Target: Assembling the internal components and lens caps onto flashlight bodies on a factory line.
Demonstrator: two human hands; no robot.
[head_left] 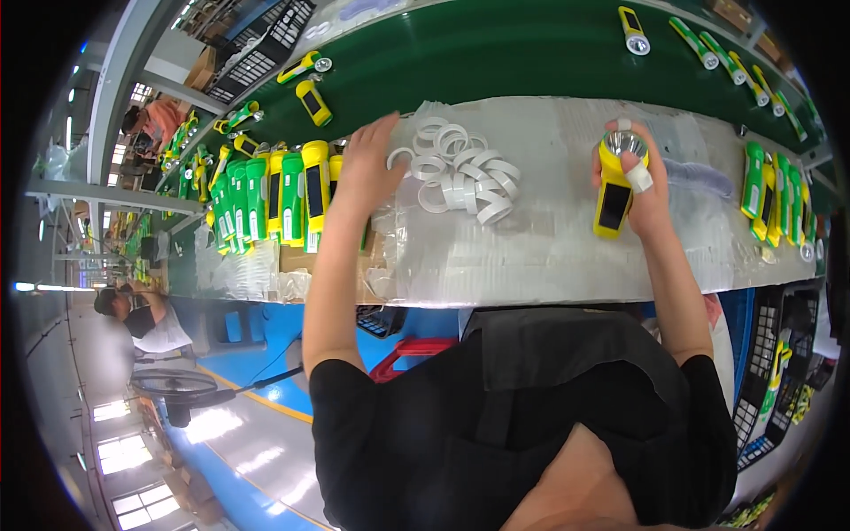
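My right hand (649,184) is wrapped round a yellow flashlight (614,205), whose silver lens end points away from me and whose dark panel faces up. White wraps show on its fingers. My left hand (372,164) reaches over the left part of the worktable, fingers stretched out and thumb apart, with nothing visible in it. Beside its thumb lies a loose pile of white rings (478,181), the nearest ring close to or touching the thumb. Left of that hand stands a row of green and yellow flashlights (257,199), partly hidden by my forearm.
The worktable (531,257) has a pale, plastic-covered top. Behind it runs a green conveyor belt (496,53) carrying scattered flashlights (633,31). More flashlights (775,195) stand at the right end. A black crate (261,49) sits far left; a fan (177,389) and another person (146,319) are at left.
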